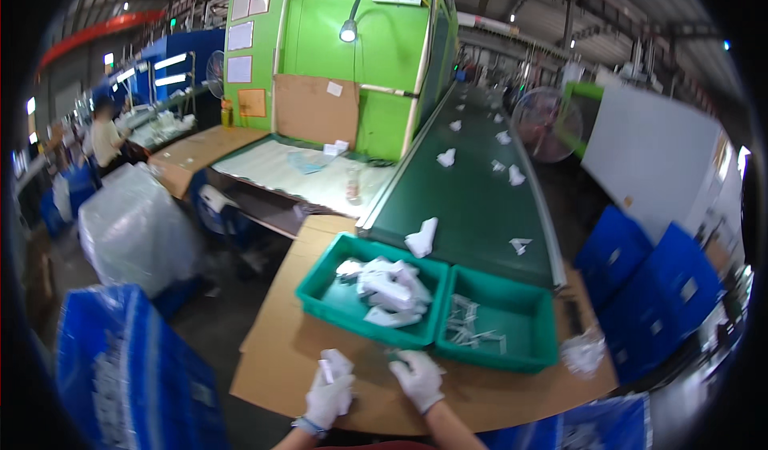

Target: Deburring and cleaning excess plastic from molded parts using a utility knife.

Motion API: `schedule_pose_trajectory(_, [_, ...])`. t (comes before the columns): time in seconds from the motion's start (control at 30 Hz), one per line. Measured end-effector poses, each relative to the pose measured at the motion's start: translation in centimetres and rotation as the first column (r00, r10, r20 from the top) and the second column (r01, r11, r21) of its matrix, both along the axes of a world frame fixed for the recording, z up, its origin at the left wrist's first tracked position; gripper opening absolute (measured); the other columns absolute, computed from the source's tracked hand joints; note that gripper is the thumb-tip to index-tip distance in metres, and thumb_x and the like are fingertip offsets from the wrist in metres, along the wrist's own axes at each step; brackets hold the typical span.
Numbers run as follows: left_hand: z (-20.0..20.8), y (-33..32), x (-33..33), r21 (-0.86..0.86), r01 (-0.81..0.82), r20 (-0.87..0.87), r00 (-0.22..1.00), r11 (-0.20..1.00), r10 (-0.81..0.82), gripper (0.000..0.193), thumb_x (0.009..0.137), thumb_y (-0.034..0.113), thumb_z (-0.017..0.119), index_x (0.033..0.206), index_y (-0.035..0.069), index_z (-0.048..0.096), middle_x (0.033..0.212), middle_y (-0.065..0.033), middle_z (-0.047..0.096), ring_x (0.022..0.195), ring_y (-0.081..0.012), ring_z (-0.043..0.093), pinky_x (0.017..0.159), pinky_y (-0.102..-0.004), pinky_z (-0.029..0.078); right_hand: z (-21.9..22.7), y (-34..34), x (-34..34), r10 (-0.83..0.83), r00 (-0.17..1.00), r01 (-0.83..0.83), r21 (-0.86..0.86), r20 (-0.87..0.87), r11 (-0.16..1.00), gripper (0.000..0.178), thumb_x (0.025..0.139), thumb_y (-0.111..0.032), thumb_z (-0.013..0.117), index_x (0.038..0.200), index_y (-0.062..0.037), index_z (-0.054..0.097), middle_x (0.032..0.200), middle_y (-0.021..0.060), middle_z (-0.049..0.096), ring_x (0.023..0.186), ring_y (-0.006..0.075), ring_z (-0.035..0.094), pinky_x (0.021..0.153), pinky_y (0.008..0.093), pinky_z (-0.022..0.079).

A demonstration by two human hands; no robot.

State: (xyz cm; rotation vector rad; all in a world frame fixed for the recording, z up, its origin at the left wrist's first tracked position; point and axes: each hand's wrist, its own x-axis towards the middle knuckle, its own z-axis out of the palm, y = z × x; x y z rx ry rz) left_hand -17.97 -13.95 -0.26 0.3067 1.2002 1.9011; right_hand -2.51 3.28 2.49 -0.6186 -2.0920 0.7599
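Both of my hands wear white gloves above a brown cardboard-covered table. My left hand (326,396) is closed around a white plastic part (326,372), which sticks up between thumb and fingers. To its right, my right hand (419,381) hovers by the front wall of a green bin (320,301), its fingers curled in; what they hold, if anything, is too small and blurred to name. Larger white plastic parts (392,290) are heaped in that bin. Thin white stick-like pieces (468,326) lie in the second green bin (528,342), which adjoins it on the right.
Beyond the bins a dark green conveyor belt (472,202) carries scattered white parts. A crumpled clear bag (582,354) lies at the table's right. Blue sacks (152,370) stand at the left, blue panels (640,290) at the right. A white-topped bench (280,174) stands far left.
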Motion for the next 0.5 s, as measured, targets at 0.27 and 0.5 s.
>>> schedule_pose_trajectory(0.27, [-0.4,0.2,-0.1,-0.213,-0.012,-0.107,0.994,0.977,-0.011,0.059,0.09,0.007,0.074,0.143,0.007,0.046,0.106,-0.0071,0.064,0.075,-0.0163,0.066,0.066,-0.0342,0.06,-2.2,0.8,-0.2,-0.016,1.0,0.015,-0.057,-0.013,0.998,0.027,0.088,-0.022,0.077,0.107,-0.0027,0.074,0.105,0.0163,0.074,0.097,0.033,0.07,0.088,0.041,0.054])
schedule_pose_trajectory(0.5, [-5.3,3.6,-0.6,0.071,-0.134,-0.047,0.989,0.988,0.138,0.049,0.097,-0.008,0.054,0.145,0.002,0.049,0.133,-0.0042,0.061,0.119,-0.0123,0.061,0.099,-0.0282,0.049,-1.7,1.0,0.9,0.008,1.0,-0.009,-0.079,-0.015,0.997,0.027,0.09,-0.022,0.074,0.112,-0.0049,0.073,0.113,0.0166,0.072,0.106,0.0354,0.067,0.095,0.0421,0.051])
